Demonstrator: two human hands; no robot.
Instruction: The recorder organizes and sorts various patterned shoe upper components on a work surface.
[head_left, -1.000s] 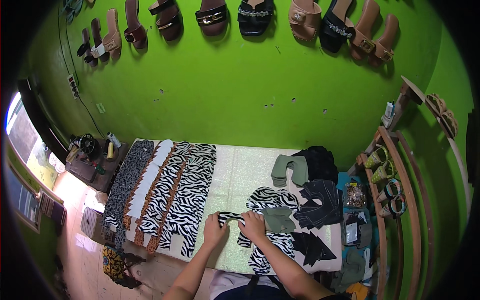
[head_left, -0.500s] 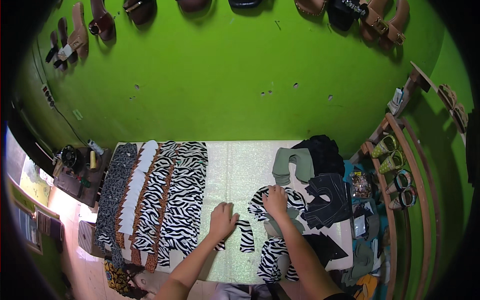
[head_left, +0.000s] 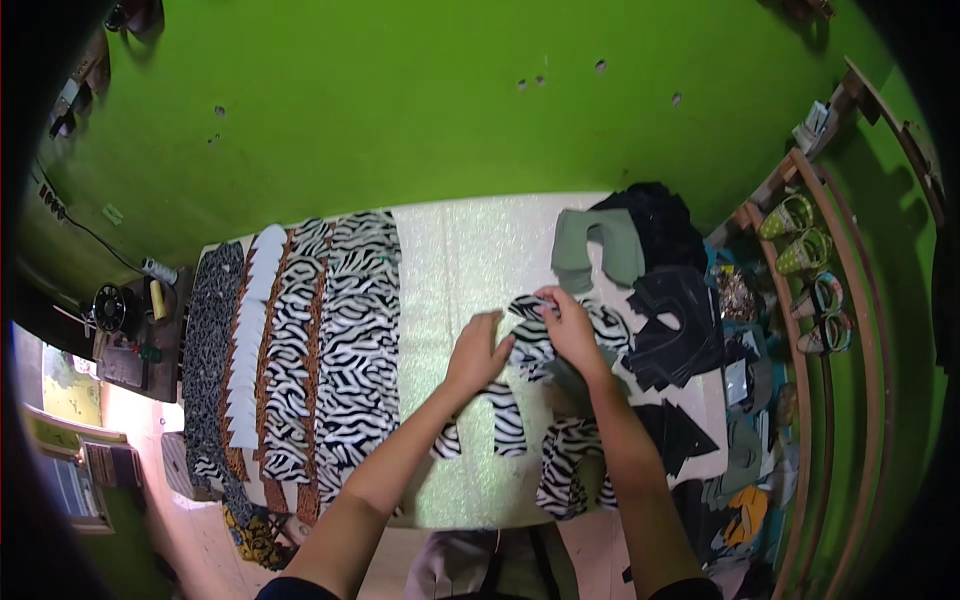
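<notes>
Since half a second ago your head has tipped further down, so the sandals on the green wall (head_left: 400, 110) have slid out of the top of the view and the worktable (head_left: 455, 260) fills more of it; both your hands have moved up and to the right, onto the loose pile of zebra-print cut pieces (head_left: 560, 330).

From the left: a small side bench (head_left: 130, 340) carries tools and a spool. Next come the overlapping rows of shoe pieces (head_left: 300, 340), dark speckled, white, then zebra-print, laid in long strips down the table's left half. A bare stretch of glittery table surface follows.

Your left hand (head_left: 475, 352) lies flat with fingers spread and open, palm down, its fingertips touching the left edge of the zebra-print cut pieces; it grips nothing. A single zebra-print strip (head_left: 508, 420) lies just below it, near your wrist.

Your right hand (head_left: 570, 325) is just beside the left, fingers curled and pinched shut on the top zebra piece of the pile, which sits right under and around it. Beyond lie a grey-green U-shaped piece (head_left: 590, 250), black cut pieces (head_left: 680, 320), and a wooden rack (head_left: 810, 300) of sandals.
</notes>
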